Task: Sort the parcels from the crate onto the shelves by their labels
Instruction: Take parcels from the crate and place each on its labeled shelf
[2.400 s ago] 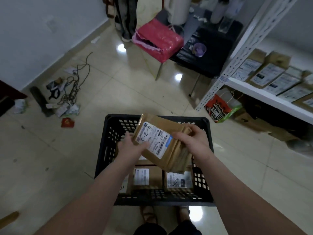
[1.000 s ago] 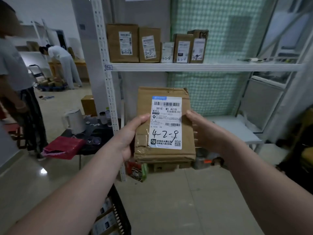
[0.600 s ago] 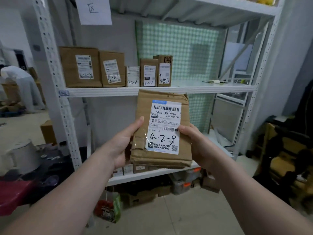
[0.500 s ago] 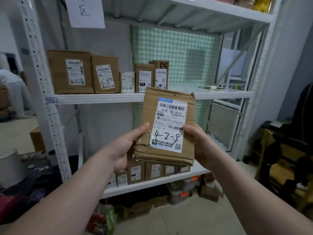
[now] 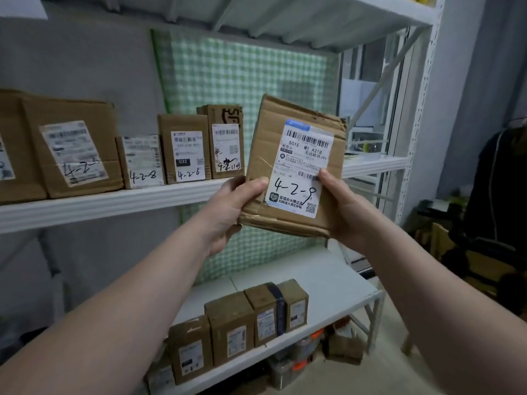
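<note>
I hold a flat brown cardboard parcel (image 5: 273, 143) upright in front of the middle shelf (image 5: 114, 202). Its white label reads 4-2-9 in black marker. My left hand (image 5: 228, 206) grips its lower left edge, thumb on the front. My right hand (image 5: 346, 209) grips the lower right edge, thumb on the label. The parcel hangs just right of the row of labelled parcels on that shelf, next to the one marked 4-2-11 (image 5: 225, 143). The crate is out of view.
The middle shelf carries parcels marked 4-2-8 (image 5: 142, 161) and 4-2-6 (image 5: 186, 149), with bare board to the right (image 5: 373, 163). The lower shelf (image 5: 328, 283) holds several small boxes. A white upright post (image 5: 419, 115) stands right; dark clutter sits beyond it.
I lifted the parcel out of the crate, turned to the shelving and stepped closer. The parcel rose and shifted right, level with the middle shelf beside the last box.
</note>
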A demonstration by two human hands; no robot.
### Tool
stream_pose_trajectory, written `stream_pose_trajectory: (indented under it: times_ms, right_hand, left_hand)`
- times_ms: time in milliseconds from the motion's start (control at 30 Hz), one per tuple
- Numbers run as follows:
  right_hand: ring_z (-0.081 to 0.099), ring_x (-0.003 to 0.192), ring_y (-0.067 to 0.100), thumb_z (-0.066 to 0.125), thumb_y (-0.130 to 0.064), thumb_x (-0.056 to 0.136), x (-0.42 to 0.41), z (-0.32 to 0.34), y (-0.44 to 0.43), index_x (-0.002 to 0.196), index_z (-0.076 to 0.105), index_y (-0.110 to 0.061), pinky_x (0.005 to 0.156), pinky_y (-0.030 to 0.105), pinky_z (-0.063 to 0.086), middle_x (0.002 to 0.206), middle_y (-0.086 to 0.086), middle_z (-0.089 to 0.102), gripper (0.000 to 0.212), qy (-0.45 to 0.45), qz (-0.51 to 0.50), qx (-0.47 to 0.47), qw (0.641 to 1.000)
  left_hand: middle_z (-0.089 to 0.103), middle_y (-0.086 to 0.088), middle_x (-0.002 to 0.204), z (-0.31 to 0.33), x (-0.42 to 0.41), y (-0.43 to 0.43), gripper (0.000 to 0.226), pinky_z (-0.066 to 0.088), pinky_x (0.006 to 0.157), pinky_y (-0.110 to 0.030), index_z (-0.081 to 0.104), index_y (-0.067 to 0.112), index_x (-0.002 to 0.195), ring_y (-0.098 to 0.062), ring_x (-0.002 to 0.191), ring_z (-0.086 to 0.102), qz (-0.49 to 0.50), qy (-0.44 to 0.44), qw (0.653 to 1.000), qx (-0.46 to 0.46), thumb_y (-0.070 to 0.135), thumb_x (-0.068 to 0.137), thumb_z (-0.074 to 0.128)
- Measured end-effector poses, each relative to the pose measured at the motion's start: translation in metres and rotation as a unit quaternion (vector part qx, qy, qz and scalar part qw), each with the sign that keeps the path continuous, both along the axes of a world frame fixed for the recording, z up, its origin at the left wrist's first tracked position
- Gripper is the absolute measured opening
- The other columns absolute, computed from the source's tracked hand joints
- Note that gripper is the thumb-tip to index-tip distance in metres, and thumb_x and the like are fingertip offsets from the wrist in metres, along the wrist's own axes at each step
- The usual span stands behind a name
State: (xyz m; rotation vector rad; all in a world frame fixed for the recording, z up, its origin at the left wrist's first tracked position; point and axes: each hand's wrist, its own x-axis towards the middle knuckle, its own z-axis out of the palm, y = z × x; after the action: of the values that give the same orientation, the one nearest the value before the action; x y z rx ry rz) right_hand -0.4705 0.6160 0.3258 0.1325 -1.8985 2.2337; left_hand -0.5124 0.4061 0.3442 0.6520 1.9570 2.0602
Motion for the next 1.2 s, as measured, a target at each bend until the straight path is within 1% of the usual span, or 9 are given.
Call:
stream_pose_trajectory:
  times_ms: [133, 233, 367, 500, 867, 967, 1067, 1133, 1200]
  right_hand:
    - [0.064, 0.117, 0.026, 0.067, -0.051, 0.078, -0.055, 0.010, 0.029, 0.139, 0.050, -0.020, 0.101, 0.050, 0.049, 0.127, 0.006, 0.066, 0.071, 0.056, 0.004, -0.034, 0.998]
    - [0.065, 0.115, 0.026, 0.075, -0.059, 0.069, -0.103, 0.021, 0.053, 0.135, 0.051, -0.022, 0.105, 0.054, 0.044, 0.126, 0.003, 0.067, 0.079, 0.083, 0.005, -0.009, 0.997]
    - [0.072, 0.097, 0.014, 0.065, -0.046, 0.082, -0.166, 0.037, 0.086, 0.111, 0.057, -0.030, 0.089, 0.042, 0.056, 0.106, -0.007, 0.075, 0.034, 0.111, -0.007, -0.003, 0.994]
    - [0.072, 0.093, 0.010, 0.060, -0.036, 0.093, -0.226, 0.047, 0.119, 0.109, 0.057, -0.032, 0.076, 0.029, 0.058, 0.106, -0.008, 0.073, 0.017, 0.125, 0.019, 0.045, 0.991]
    - [0.064, 0.111, 0.007, 0.065, -0.056, 0.081, -0.326, 0.014, 0.139, 0.141, 0.040, -0.029, 0.101, 0.044, 0.049, 0.119, -0.015, 0.067, 0.071, 0.193, 0.017, 0.196, 0.961]
    - [0.052, 0.127, 0.011, 0.068, -0.043, 0.085, -0.333, 0.005, 0.136, 0.153, 0.020, -0.025, 0.110, 0.043, 0.041, 0.138, -0.008, 0.055, 0.085, 0.254, -0.062, 0.285, 0.922]
    - [0.021, 0.146, 0.030, 0.068, -0.061, 0.073, -0.325, -0.001, 0.135, 0.155, 0.004, -0.031, 0.113, 0.038, 0.027, 0.162, 0.014, 0.010, 0.108, 0.350, -0.191, 0.394, 0.828]
    - [0.021, 0.144, 0.042, 0.068, -0.066, 0.067, -0.321, -0.002, 0.131, 0.151, 0.007, -0.036, 0.102, 0.043, 0.040, 0.160, 0.024, -0.001, 0.109, 0.400, -0.236, 0.447, 0.764]
    - [0.021, 0.144, 0.047, 0.070, -0.069, 0.061, -0.321, -0.001, 0.124, 0.150, 0.011, -0.038, 0.092, 0.051, 0.050, 0.159, 0.028, -0.005, 0.111, 0.403, -0.252, 0.472, 0.743]
  left_hand:
    - [0.070, 0.010, 0.088, 0.009, -0.050, 0.040, 0.051, 0.041, 0.068, -0.023, 0.049, 0.022, 0.130, -0.003, 0.072, 0.063, 0.023, 0.041, 0.999, 0.012, 0.037, 0.083, 0.065]
    - [0.071, 0.002, 0.105, 0.018, -0.088, 0.067, 0.044, 0.048, 0.079, -0.025, 0.052, 0.020, 0.127, -0.009, 0.083, 0.068, 0.048, 0.090, 0.995, 0.020, 0.031, 0.086, 0.066]
    - [0.071, 0.006, 0.111, 0.027, -0.143, 0.099, 0.044, 0.049, 0.094, -0.030, 0.058, 0.024, 0.123, -0.010, 0.101, 0.067, 0.115, 0.162, 0.980, -0.014, 0.039, 0.083, 0.068]
    - [0.065, 0.007, 0.121, 0.028, -0.185, 0.129, 0.056, 0.045, 0.102, -0.039, 0.053, 0.025, 0.131, -0.013, 0.110, 0.062, 0.189, 0.183, 0.960, -0.099, 0.049, 0.082, 0.065]
    - [0.063, -0.001, 0.115, -0.003, -0.240, 0.157, 0.032, 0.047, 0.086, -0.032, 0.061, 0.020, 0.114, -0.017, 0.104, 0.058, 0.388, 0.258, 0.852, -0.239, 0.039, 0.089, 0.061]
    - [0.058, 0.002, 0.114, -0.010, -0.247, 0.155, 0.037, 0.042, 0.084, -0.027, 0.058, 0.022, 0.120, -0.016, 0.109, 0.054, 0.412, 0.292, 0.824, -0.256, 0.040, 0.088, 0.061]
    - [0.049, -0.003, 0.131, -0.019, -0.251, 0.152, 0.066, 0.038, 0.101, -0.032, 0.041, 0.017, 0.139, -0.019, 0.125, 0.044, 0.455, 0.313, 0.786, -0.278, 0.043, 0.084, 0.066]
    - [0.048, -0.007, 0.136, -0.027, -0.253, 0.148, 0.079, 0.038, 0.106, -0.043, 0.037, 0.012, 0.138, -0.024, 0.126, 0.045, 0.495, 0.332, 0.745, -0.301, 0.050, 0.077, 0.069]
    - [0.052, -0.007, 0.132, -0.036, -0.253, 0.143, 0.083, 0.035, 0.106, -0.045, 0.040, 0.010, 0.133, -0.026, 0.123, 0.048, 0.518, 0.345, 0.702, -0.347, 0.059, 0.072, 0.068]
